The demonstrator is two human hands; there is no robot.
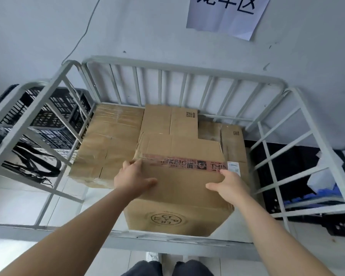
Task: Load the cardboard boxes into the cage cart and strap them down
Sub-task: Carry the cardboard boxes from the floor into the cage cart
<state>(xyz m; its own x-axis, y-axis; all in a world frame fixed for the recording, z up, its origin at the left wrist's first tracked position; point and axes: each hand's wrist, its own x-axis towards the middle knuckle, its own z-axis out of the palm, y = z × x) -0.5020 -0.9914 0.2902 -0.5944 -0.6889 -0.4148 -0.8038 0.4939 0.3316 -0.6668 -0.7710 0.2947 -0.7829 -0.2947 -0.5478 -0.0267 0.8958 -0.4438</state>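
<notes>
Cardboard boxes (108,146), four, in one cage cart (179,65); my left hand (133,176) and right hand (227,185) press the nearest box (179,194), fingers (128,163) flat, apart.

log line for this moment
phase: loading | left hand: flat on taped box top | right hand: flat on same top | taped box: front of cage cart | other boxes: behind, beside it | strapping: not done

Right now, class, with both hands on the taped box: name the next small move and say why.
Probably push the taped box deeper into the cage cart: left hand and right hand lie flat on its top, and its near face stands at the front rail.
</notes>
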